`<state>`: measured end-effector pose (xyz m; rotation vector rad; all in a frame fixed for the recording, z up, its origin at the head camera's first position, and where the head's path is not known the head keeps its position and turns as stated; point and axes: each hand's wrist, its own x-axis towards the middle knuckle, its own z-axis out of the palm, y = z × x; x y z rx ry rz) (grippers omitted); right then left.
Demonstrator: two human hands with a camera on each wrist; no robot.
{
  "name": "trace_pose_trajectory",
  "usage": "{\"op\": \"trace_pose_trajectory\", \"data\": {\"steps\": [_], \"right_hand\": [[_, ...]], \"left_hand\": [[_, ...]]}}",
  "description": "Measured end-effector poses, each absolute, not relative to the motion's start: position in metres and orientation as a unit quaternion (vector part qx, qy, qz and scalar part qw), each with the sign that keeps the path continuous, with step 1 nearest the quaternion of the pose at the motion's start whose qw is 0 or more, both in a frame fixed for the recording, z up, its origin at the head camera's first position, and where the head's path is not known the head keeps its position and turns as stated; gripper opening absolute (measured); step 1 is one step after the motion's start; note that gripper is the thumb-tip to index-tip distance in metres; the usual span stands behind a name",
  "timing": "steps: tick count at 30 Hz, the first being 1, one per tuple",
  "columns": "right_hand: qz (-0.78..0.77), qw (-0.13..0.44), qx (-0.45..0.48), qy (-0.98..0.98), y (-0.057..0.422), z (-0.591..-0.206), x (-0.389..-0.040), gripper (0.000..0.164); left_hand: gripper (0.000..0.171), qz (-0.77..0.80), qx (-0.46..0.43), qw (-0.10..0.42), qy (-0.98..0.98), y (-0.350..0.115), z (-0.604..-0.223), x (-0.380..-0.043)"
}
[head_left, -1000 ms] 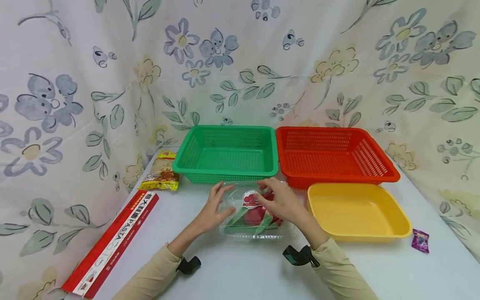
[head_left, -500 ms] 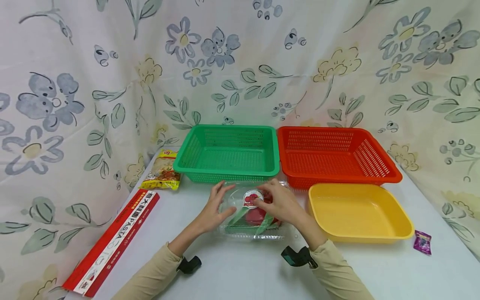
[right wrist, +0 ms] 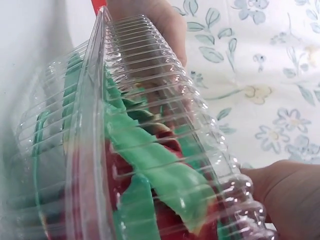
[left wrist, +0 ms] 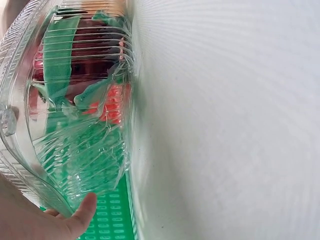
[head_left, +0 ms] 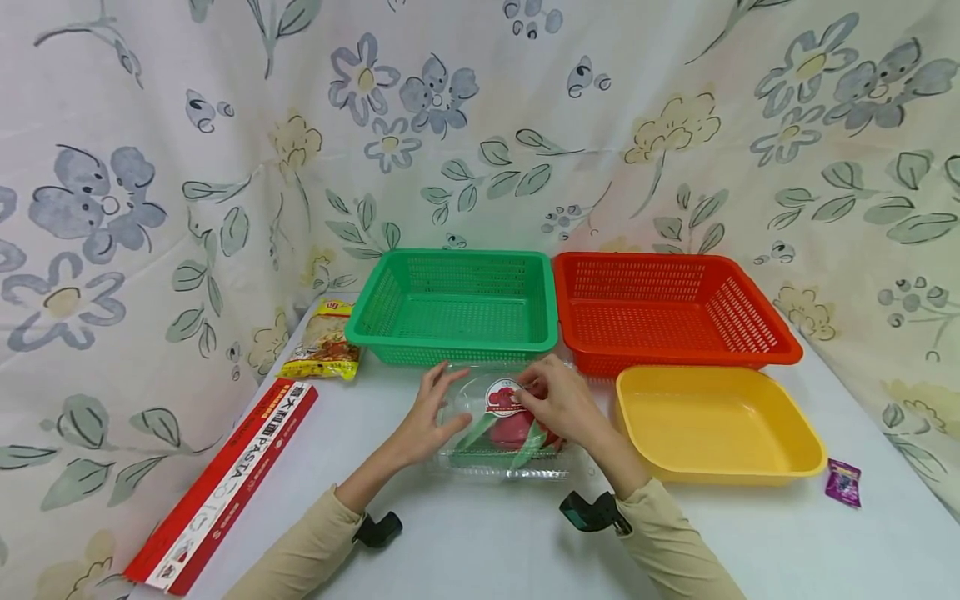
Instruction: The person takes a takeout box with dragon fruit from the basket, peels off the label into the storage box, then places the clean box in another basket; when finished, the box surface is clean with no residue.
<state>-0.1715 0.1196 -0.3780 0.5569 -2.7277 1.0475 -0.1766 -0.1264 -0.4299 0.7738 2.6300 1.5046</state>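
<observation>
While two hands (head_left: 422,423) (head_left: 561,404) flank one box (head_left: 487,442), one label (head_left: 501,397) seems touched.

A pale, off-white fabric (head_left: 465,212) hangs across the whole back and down both sides, closing in the space. Its print scatters blue-grey flowers (head_left: 367,79), muted yellow blooms (head_left: 671,133), grey-green leaf sprigs (head_left: 532,181) and small berry clusters (head_left: 566,218), all loosely outlined in dark strokes. Soft vertical folds gather toward the left corner. In front stands a white bench (head_left: 480,550), smooth-topped, its right edge running diagonally beside the fabric. The light is bright and diffuse, leaving faint, soft-edged shadows on the bench.
</observation>
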Motion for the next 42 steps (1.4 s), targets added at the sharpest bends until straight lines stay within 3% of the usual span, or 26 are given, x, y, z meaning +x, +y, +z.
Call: {"op": "trace_pose_trajectory", "data": {"steps": [5,31,42], "right_hand": [[0.358,0.091,0.167,-0.914,0.1181,-0.3789,-0.1743,0.003],[0.447,0.024,0.174,-0.877,0.1225,-0.3764,-0.1768,0.007],[0.488,0.009,0.161,-0.858,0.1225,-0.3773,-0.1755,0.006]], "left_hand": [[0.066,0.481,0.249,0.007,0.84,-0.1269,-0.4284,-0.1758],[0.062,0.418,0.304,-0.065,0.854,-0.1323,-0.43,-0.1824],[0.054,0.413,0.313,-0.063,0.853,-0.1331,-0.4312,-0.1844]]}}
